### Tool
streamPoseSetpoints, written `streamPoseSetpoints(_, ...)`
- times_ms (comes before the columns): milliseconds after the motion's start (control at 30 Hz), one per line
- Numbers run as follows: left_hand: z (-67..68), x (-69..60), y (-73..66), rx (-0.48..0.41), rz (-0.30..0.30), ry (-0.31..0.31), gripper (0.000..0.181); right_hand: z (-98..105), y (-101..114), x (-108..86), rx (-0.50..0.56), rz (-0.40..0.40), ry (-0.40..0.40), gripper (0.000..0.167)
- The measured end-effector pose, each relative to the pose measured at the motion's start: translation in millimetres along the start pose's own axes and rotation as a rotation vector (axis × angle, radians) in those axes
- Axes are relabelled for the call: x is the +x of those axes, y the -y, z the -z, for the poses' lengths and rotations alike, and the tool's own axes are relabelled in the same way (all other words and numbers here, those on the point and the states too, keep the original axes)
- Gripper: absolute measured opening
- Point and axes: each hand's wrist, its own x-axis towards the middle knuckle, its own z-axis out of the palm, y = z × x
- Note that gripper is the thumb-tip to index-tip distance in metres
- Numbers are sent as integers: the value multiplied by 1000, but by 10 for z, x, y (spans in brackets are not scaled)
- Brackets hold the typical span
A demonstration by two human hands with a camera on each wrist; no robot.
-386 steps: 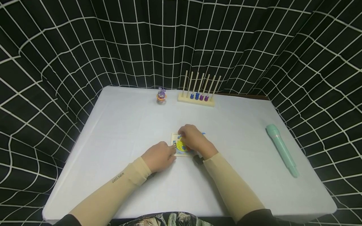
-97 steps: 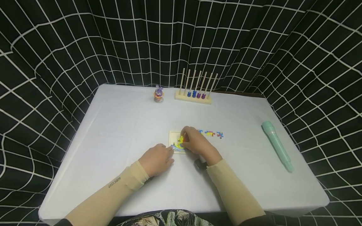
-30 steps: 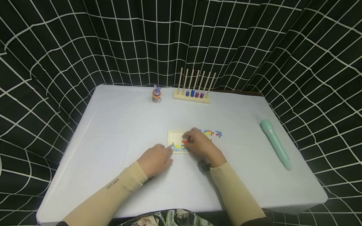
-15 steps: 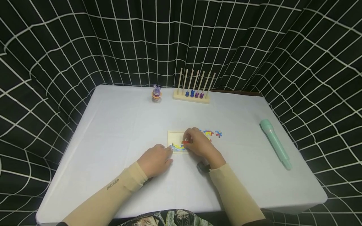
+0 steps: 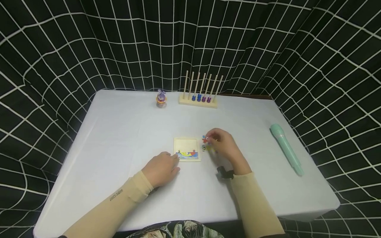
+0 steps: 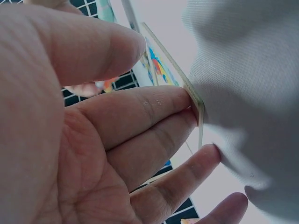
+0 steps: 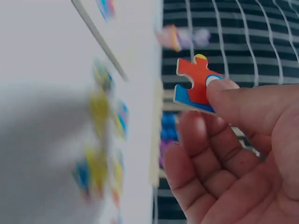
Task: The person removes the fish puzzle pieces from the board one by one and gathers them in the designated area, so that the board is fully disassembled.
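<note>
A shallow wooden puzzle tray [image 5: 186, 144] lies on the white table, with a row of colourful jigsaw pieces [image 5: 187, 154] along its near edge and bare wood above them. At its left side rests my left hand [image 5: 160, 169]; in the left wrist view the extended fingers [image 6: 154, 105] touch the tray's rim. My right hand [image 5: 224, 145] is just right of the tray, pinching a red and blue jigsaw piece [image 7: 194, 86] between thumb and fingers, raised off the table. Loose pieces [image 5: 203, 148] lie beneath that hand, partly hidden by it and blurred in the right wrist view.
Towards the back stand a wooden peg rack [image 5: 197, 103] with blue and purple beads and a small purple figure [image 5: 161, 98] in an orange ring. A mint-green microphone-shaped object [image 5: 286, 148] lies at the right. Black grid-patterned cloth [image 5: 134, 43] hangs around the table.
The picture in the tray has shrunk to its bottom row, and loose pieces now lie to the right. In the last half second my right hand moved right, off the tray, with a red piece.
</note>
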Motion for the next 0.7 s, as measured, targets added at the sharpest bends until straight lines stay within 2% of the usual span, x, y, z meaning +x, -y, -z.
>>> streamPoseSetpoints(167, -19, 3, 16, 8, -8, -5, 43, 417, -223, -38, -50, -98, -39, 17)
streamPoseSetpoints(300, -28, 10, 20, 21, -16, -13, 42, 617, -425, -86, -121, -154, 17, 21)
streamPoseSetpoints(467, -35, 20, 22, 26, -14, -19, 40, 644, -541, -98, -138, -191, 113, 20)
streamPoseSetpoints(700, -33, 30, 9, 31, -15, -19, 39, 582, -596, -81, -164, -211, 111, 16)
